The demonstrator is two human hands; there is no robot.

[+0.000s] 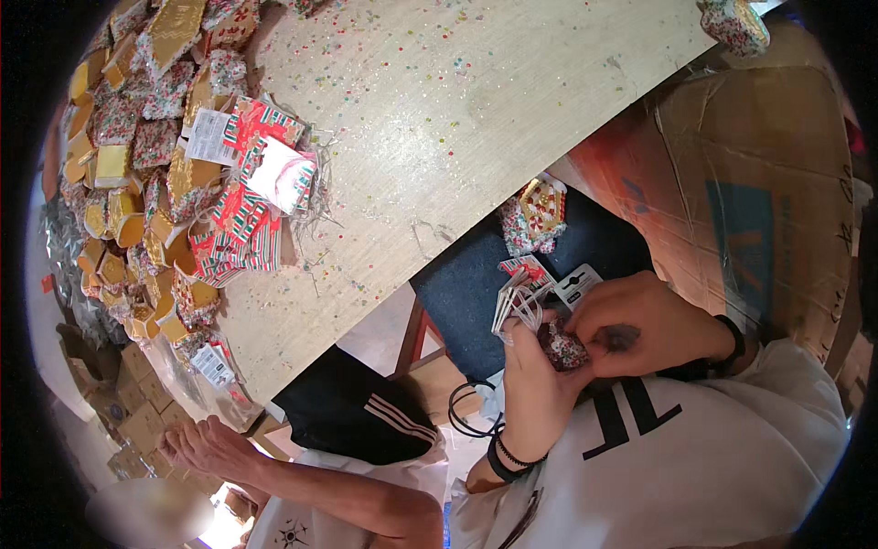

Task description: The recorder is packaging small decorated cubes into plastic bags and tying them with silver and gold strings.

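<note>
My hands meet over my lap, holding a small sprinkle-covered ornament [562, 349] between them. With its fingers closed, my left hand [535, 380] grips the ornament from below and beside. A bundle of white cords [517, 304] stands out from that hand's thumb side. My right hand [645, 320] pinches the ornament's other side; its fingertips are partly hidden. Just beyond the fingers show a red printed tag [528, 270] and a white-and-grey card tag [576, 284]. Farther up on the dark lap lies a gold-and-sprinkle ornament [538, 212].
Many similar ornaments [151, 119] are heaped along the table's [412, 119] left side, beside a pile of red-and-green striped tags [247, 224]. Loose sprinkles dot the tabletop. A large cardboard box [759, 174] stands at right. At lower left, a co-worker's hand [206, 448] is near the table's edge.
</note>
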